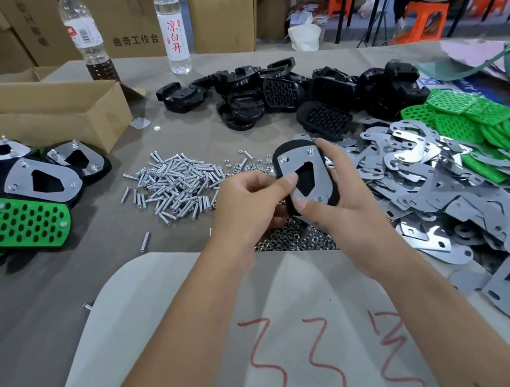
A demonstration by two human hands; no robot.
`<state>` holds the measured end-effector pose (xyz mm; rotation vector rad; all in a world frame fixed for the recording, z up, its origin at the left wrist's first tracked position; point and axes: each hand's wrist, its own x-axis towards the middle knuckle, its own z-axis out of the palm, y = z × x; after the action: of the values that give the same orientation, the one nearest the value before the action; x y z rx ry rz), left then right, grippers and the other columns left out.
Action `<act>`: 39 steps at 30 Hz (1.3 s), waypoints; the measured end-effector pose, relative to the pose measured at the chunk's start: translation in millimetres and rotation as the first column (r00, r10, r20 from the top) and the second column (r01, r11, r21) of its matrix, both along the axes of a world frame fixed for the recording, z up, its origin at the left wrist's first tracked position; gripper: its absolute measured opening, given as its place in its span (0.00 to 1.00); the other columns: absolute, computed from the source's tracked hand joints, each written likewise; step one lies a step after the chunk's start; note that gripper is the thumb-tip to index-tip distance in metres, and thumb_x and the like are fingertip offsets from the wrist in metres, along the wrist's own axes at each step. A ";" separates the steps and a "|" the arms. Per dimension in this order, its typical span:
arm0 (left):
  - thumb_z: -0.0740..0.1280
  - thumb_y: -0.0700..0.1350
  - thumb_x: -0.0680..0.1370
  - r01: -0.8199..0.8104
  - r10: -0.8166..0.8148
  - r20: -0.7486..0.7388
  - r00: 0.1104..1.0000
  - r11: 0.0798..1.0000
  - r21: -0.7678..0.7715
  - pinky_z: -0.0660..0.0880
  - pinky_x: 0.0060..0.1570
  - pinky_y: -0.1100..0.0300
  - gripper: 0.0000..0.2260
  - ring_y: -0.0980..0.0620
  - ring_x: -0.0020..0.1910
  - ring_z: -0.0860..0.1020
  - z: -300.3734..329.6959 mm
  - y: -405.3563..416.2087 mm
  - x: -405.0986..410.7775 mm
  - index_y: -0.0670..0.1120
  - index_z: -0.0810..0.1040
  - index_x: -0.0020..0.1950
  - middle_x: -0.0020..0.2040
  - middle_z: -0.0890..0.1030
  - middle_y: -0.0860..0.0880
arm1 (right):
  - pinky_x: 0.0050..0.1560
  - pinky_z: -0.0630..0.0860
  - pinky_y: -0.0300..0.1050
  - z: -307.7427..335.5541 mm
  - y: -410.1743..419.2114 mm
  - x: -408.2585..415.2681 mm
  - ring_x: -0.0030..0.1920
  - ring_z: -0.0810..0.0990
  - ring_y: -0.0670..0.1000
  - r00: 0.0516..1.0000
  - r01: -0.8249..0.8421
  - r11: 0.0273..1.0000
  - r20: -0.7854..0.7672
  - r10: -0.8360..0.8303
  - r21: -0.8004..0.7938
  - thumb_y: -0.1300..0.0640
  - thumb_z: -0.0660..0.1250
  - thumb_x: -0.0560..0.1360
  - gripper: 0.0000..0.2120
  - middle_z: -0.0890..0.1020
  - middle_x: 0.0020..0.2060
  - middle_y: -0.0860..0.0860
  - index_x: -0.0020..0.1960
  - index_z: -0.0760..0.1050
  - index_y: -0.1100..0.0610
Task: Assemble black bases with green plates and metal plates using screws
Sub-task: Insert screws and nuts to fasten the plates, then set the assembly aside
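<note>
A black base [306, 181] with a metal plate [310, 173] on top is held above the nuts [296, 237]. The right hand [341, 199] curls around its far edge, thumb underneath; the left hand [252, 199] pinches its near edge, thumb on the plate, beside the screws [179, 182].

I saw the grey table [34, 310] carrying plenty: a heap of screws [176, 182] at centre, nuts [296, 237] just beside them, black bases [293, 97] piled behind, metal plates [462, 202] spread right, green plates [473, 122] beyond. Finished assemblies [27, 194] lay left, near a cardboard box [45, 111] and two bottles [172, 24].
</note>
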<state>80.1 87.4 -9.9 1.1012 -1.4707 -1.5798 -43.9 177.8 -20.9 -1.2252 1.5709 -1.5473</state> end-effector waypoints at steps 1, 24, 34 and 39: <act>0.77 0.53 0.75 -0.066 0.074 0.062 0.995 0.991 -0.118 0.76 0.31 0.56 0.14 0.51 0.33 0.81 -0.8 -0.9 -0.2 0.43 0.80 0.45 0.38 0.83 0.50 | 0.77 0.67 0.54 0.1 -0.2 1.0 0.75 0.70 0.44 0.999 -0.008 1.000 -0.031 0.008 0.004 0.57 0.74 0.74 0.41 0.73 0.73 0.41 0.81 0.58 0.41; 0.57 0.47 0.86 0.113 0.505 0.477 0.719 0.593 -0.797 0.56 0.38 0.52 0.08 0.45 0.39 0.65 4.3 1.4 0.4 0.49 0.63 0.47 0.44 0.69 0.49 | 0.60 0.68 0.25 11.0 -0.9 23.8 0.60 0.73 0.29 0.941 -0.037 0.997 -0.339 0.012 -0.067 0.67 0.68 0.72 0.36 0.74 0.57 0.22 0.64 0.64 0.29; 0.60 0.43 0.84 0.359 0.152 0.501 0.852 0.527 -0.770 0.63 0.38 0.49 0.08 0.43 0.41 0.68 7.2 -13.0 18.2 0.47 0.65 0.46 0.43 0.72 0.49 | 0.28 0.64 0.39 8.8 -0.3 -4.9 0.28 0.65 0.49 0.985 -0.094 0.995 0.144 0.099 -0.040 0.58 0.74 0.68 0.21 0.72 0.36 0.52 0.60 0.82 0.46; 0.62 0.38 0.82 0.397 0.066 0.502 0.862 0.526 -0.752 0.71 0.43 0.43 0.05 0.44 0.43 0.71 3.6 -11.0 17.4 0.45 0.69 0.48 0.44 0.74 0.49 | 0.28 0.57 0.43 8.0 -0.5 -14.1 0.29 0.61 0.51 0.963 -0.008 1.000 0.268 0.011 -0.014 0.62 0.70 0.70 0.17 0.70 0.39 0.56 0.58 0.83 0.52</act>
<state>97.5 76.4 -6.3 0.7478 -2.3766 -0.4580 -58.0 177.3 -12.9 -0.9801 1.3789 -1.6429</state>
